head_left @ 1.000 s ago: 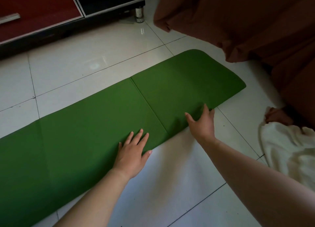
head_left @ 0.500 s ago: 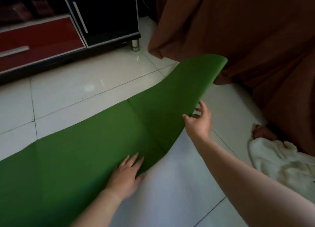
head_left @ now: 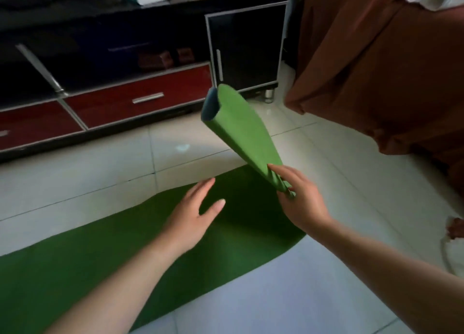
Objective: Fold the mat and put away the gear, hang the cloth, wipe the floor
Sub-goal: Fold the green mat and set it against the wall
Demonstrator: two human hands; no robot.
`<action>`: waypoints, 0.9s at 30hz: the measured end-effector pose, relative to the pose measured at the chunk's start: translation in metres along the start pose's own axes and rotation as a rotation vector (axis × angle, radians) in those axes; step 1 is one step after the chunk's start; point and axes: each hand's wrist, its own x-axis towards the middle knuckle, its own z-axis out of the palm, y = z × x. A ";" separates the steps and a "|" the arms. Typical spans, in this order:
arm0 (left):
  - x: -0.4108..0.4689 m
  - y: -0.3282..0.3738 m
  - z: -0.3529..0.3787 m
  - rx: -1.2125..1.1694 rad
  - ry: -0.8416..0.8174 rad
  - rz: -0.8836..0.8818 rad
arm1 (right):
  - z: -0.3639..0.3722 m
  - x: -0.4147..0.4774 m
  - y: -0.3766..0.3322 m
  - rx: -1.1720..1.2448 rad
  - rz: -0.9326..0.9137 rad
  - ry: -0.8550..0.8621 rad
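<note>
White floor tiles (head_left: 251, 296) run up to a low cabinet (head_left: 140, 100) with red drawers, and a brown drape (head_left: 376, 70) hangs at the right. On the tiles lies the green mat (head_left: 100, 263), most of it flat. The right hand (head_left: 301, 203) pinches the mat near one end and holds this end up in the air, curled over. The left hand (head_left: 193, 215) is over the flat part with straight, relaxed fingers and holds nothing; whether it touches, I cannot tell. I judge that the first fold is only begun. A white cloth (head_left: 454, 256) lies on the floor at the right edge, not yet hung, and the wiping is also left.
</note>
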 end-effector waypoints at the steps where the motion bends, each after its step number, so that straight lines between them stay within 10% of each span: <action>1: -0.004 0.000 -0.017 -0.078 0.089 -0.015 | 0.007 -0.001 -0.007 -0.035 -0.057 -0.014; 8: -0.035 -0.043 -0.084 -0.241 0.542 -0.053 | 0.055 -0.025 -0.016 -0.222 -0.306 -0.287; 20: -0.058 -0.123 0.025 0.215 -0.159 -0.155 | 0.071 -0.058 0.019 -0.552 -0.392 -0.531; 27: -0.060 -0.126 0.055 0.345 -0.210 -0.178 | 0.069 -0.056 0.028 -0.570 -0.319 -0.582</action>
